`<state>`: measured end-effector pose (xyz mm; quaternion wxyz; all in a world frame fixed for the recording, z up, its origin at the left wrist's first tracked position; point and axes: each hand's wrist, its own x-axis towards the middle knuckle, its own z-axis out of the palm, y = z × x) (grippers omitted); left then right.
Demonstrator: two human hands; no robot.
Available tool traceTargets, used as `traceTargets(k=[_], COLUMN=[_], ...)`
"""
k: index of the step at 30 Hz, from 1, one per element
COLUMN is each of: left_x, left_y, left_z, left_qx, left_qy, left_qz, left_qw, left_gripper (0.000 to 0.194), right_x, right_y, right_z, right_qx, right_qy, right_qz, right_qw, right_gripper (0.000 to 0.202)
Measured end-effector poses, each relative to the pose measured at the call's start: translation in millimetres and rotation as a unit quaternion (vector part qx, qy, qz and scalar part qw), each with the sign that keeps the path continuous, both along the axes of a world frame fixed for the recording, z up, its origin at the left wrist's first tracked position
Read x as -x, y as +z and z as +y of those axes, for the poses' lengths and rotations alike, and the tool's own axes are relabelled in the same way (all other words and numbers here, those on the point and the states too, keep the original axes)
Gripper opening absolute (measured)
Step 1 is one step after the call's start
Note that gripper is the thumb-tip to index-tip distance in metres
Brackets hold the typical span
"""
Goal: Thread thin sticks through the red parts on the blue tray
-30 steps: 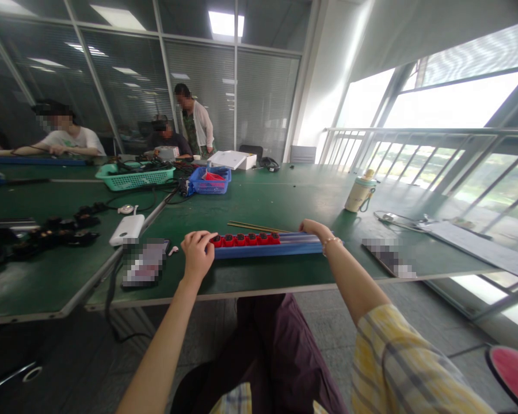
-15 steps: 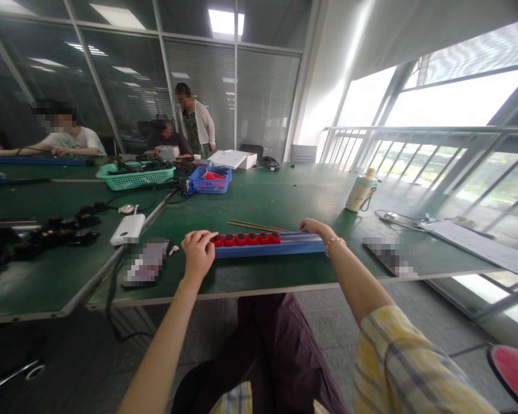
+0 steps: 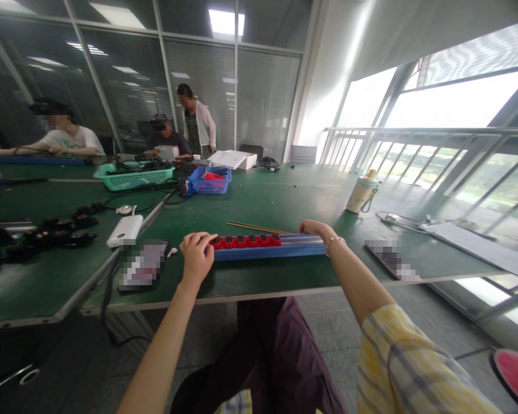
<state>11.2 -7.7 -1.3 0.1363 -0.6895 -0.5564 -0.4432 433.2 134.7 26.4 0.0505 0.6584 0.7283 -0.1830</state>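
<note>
A long blue rail (image 3: 267, 252) lies across the table in front of me. Several red blocks with black tops (image 3: 252, 240) sit in a row along its left and middle part; bare silvery channel shows on the right. My left hand (image 3: 197, 256) is closed around the rail's left end, fingertips at the leftmost red block. At the other end, my right hand (image 3: 316, 229) grips the rail from behind, its fingertips partly hidden. Just beyond the rail lie thin brass-coloured rods (image 3: 254, 226).
Phones lie left (image 3: 144, 265) and right (image 3: 391, 260) of the rail. A white power bank (image 3: 125, 231), a green basket (image 3: 133, 177), a blue basket (image 3: 209, 181) and a bottle (image 3: 362, 192) stand farther off. Several people are across the table.
Both hands keep their places at the rail's ends. The camera view has shifted slightly; the rail and blocks look the same.
</note>
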Motion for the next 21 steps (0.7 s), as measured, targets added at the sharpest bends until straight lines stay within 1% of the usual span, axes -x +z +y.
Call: traceTargets(k=[10,17,21], left_x=[0.0,0.7,0.1], left_y=[0.5,1.4,1.9], left_z=[1.8,1.2,0.7], left_qx=[-0.011,-0.010,-0.004], left_qy=[-0.001,-0.002,-0.003], left_qz=[0.006,0.004,0.003], left_qw=[1.000,1.000,1.000], left_gripper=[0.035,0.034,0.035], right_x=[-4.0,1.5,2.5], right_y=[-8.2,-4.9,-1.3], right_z=[10.4,10.7,8.6], right_qx=[-0.014,-0.025,-0.020], right_qy=[-0.005,-0.008,0.002], right_qz=[-0.003,-0.008,-0.004], right_qw=[1.000,1.000,1.000], right_gripper=[0.039,0.026,0.024])
